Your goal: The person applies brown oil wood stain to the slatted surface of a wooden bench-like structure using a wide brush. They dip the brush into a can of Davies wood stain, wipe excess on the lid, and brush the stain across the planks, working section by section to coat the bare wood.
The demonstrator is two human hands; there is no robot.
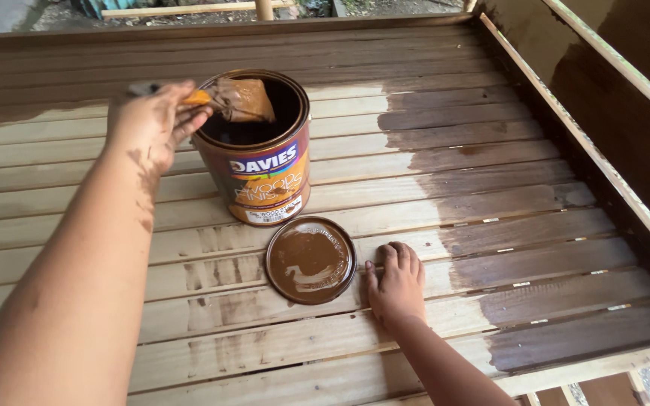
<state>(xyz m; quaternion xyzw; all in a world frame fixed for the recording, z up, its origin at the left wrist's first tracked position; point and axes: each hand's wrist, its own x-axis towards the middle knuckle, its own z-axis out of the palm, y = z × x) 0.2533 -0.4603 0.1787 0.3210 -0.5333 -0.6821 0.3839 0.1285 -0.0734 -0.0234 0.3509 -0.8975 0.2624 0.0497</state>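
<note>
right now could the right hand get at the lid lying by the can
Probably yes: the right hand rests flat on the slats with its thumb right beside the round lid, and nothing lies between them. The left hand is busy with the brush at the can.

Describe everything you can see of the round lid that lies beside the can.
The lid is a round metal disc with a raised rim. It lies flat on the wooden slats, inner side up, coated with glossy brown stain. It sits just in front of the open can, apart from it. The right hand rests flat on the wood beside it, very near its edge.
</note>
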